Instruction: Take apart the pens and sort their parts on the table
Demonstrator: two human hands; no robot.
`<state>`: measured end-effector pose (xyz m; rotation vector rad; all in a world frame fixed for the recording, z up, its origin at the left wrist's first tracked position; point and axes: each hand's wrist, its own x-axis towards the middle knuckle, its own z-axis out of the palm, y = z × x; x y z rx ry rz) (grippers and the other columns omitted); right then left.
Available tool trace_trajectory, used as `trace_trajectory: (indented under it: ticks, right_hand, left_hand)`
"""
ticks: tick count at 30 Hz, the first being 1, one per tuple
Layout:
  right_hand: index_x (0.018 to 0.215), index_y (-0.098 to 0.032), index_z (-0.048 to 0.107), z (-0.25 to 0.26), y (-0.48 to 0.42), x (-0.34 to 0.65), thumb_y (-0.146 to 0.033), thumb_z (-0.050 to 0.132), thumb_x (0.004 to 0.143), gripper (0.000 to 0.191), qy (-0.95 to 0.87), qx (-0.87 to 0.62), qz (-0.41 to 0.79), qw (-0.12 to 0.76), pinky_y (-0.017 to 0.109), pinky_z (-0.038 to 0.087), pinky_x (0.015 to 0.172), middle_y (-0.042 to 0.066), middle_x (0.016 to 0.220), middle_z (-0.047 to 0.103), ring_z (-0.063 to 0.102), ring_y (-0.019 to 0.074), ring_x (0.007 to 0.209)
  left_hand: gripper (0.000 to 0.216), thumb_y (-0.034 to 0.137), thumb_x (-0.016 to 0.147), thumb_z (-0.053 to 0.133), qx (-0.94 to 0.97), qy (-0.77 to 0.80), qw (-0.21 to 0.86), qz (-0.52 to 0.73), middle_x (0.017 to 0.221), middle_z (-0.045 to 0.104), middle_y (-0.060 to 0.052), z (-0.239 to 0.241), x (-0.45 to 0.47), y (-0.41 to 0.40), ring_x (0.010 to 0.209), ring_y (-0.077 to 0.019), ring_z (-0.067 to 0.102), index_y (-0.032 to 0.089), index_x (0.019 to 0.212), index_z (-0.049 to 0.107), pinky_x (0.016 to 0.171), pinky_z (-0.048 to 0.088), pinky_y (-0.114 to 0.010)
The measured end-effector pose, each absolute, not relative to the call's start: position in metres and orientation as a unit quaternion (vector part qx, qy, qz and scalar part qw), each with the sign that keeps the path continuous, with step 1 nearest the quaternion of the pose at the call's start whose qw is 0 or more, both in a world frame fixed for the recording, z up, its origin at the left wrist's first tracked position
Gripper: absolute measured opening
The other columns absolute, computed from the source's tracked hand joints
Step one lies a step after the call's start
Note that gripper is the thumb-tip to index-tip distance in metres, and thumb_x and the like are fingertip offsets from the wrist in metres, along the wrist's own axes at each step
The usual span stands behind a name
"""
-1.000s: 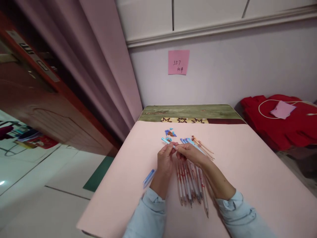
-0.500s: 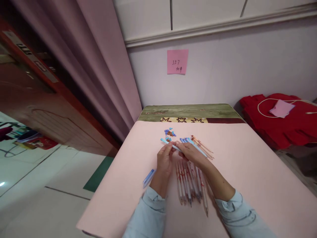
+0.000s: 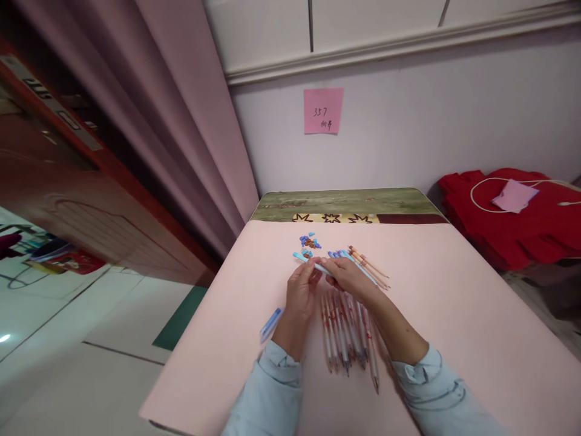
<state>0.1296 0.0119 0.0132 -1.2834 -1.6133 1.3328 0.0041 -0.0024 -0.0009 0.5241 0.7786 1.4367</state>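
Both hands meet over the middle of the table, closed on a light-blue pen (image 3: 323, 269). My left hand (image 3: 300, 290) pinches it toward its bright-blue end, which sticks out to the left. Fingers of my right hand (image 3: 348, 277) wrap its other part, and some of the barrel is hidden. Just beyond the hands lies a small pile of blue and brown plastic pieces (image 3: 310, 243). Blue and orange-brown pens (image 3: 370, 263) lie slanted beside my right hand. Between my forearms are several clear pens with red marks (image 3: 342, 333), points toward me. Blue pen caps or barrels (image 3: 271, 324) rest left of my left wrist.
A pale pink sheet (image 3: 227, 327) covers most of the table, whose green wood-look top (image 3: 354, 201) shows at the far edge. A wall with a pink note (image 3: 323, 111) stands behind. Red cloth (image 3: 508, 230) with a cable is at right; a curtain (image 3: 200, 109) and door (image 3: 113, 200) are at left.
The view has shifted very slightly. Both hands keep hold of the light-blue pen in nearly the same place, and the things on the table have not moved.
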Motion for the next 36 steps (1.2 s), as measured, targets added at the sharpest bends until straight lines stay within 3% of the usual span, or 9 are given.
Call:
trace_trajectory:
  ticks: [3, 8, 11, 15, 21, 28, 36]
  right_hand:
    - [0.06, -0.018, 0.057, 0.014, 0.013, 0.13, -0.059, 0.045, 0.088, 0.051, -0.607, -0.489, 0.536, 0.325, 0.025, 0.032, 0.046, -0.002, 0.047, 0.047, 0.042, 0.0104, 0.043]
    - [0.07, -0.02, 0.056, 0.004, 0.016, 0.13, -0.048, 0.067, 0.073, 0.031, -0.601, -0.51, 0.5, 0.358, 0.024, 0.037, 0.051, -0.002, 0.056, 0.056, 0.05, 0.0127, 0.052]
    - [0.077, -0.02, 0.054, -0.001, 0.018, 0.13, -0.041, 0.073, 0.066, 0.03, -0.601, -0.522, 0.473, 0.379, 0.023, 0.037, 0.053, -0.004, 0.062, 0.057, 0.05, 0.0125, 0.056]
    - [0.076, -0.019, 0.055, -0.003, 0.019, 0.131, -0.038, 0.067, 0.071, 0.023, -0.622, -0.505, 0.467, 0.374, 0.023, 0.038, 0.058, -0.002, 0.07, 0.059, 0.052, 0.0131, 0.064]
    - [0.078, -0.018, 0.062, -0.003, 0.023, 0.142, -0.031, 0.06, 0.078, 0.014, -0.625, -0.539, 0.464, 0.322, 0.024, 0.038, 0.054, -0.002, 0.061, 0.058, 0.051, 0.013, 0.056]
    - [0.079, -0.026, 0.076, 0.015, 0.023, 0.159, -0.035, 0.069, 0.077, 0.012, -0.671, -0.623, 0.271, 0.296, 0.03, 0.043, 0.071, 0.002, 0.08, 0.075, 0.065, 0.0211, 0.079]
    - [0.081, -0.027, 0.077, 0.03, 0.021, 0.186, -0.039, 0.071, 0.073, 0.016, -0.631, -0.68, 0.23, 0.294, 0.027, 0.039, 0.061, 0.002, 0.086, 0.076, 0.066, 0.0213, 0.078]
  left_hand:
    - [0.025, 0.032, 0.067, 0.08, 0.232, 0.346, 0.672, 0.612, 0.078, 0.071, -0.004, -0.003, 0.004, -0.003, 0.069, -0.0131, 0.064, 0.013, 0.082, 0.073, 0.07, 0.049, -0.027]
    - [0.025, 0.032, 0.069, 0.079, 0.23, 0.354, 0.668, 0.612, 0.079, 0.07, -0.003, -0.011, 0.002, 0.0, 0.067, -0.0121, 0.063, 0.013, 0.084, 0.072, 0.068, 0.05, -0.025]
    - [0.023, 0.031, 0.071, 0.078, 0.23, 0.341, 0.669, 0.62, 0.08, 0.069, -0.003, -0.016, -0.002, 0.003, 0.068, -0.0107, 0.063, 0.013, 0.085, 0.072, 0.067, 0.049, -0.023]
    - [0.026, 0.031, 0.073, 0.078, 0.225, 0.344, 0.668, 0.62, 0.085, 0.071, -0.006, -0.02, -0.005, 0.005, 0.074, -0.0131, 0.066, 0.013, 0.09, 0.07, 0.071, 0.053, -0.025]
    - [0.032, 0.034, 0.07, 0.08, 0.223, 0.42, 0.619, 0.625, 0.083, 0.072, -0.008, -0.021, -0.005, 0.005, 0.07, -0.0145, 0.069, 0.011, 0.088, 0.066, 0.069, 0.057, -0.028]
    - [0.036, 0.039, 0.069, 0.079, 0.304, 0.525, 0.514, 0.606, 0.066, 0.068, -0.006, -0.034, -0.01, 0.012, 0.057, -0.0155, 0.067, 0.01, 0.085, 0.065, 0.059, 0.058, -0.029]
    - [0.035, 0.038, 0.069, 0.078, 0.282, 0.535, 0.481, 0.635, 0.067, 0.066, -0.004, -0.039, -0.019, 0.017, 0.057, -0.0135, 0.064, 0.011, 0.087, 0.065, 0.059, 0.058, -0.03]
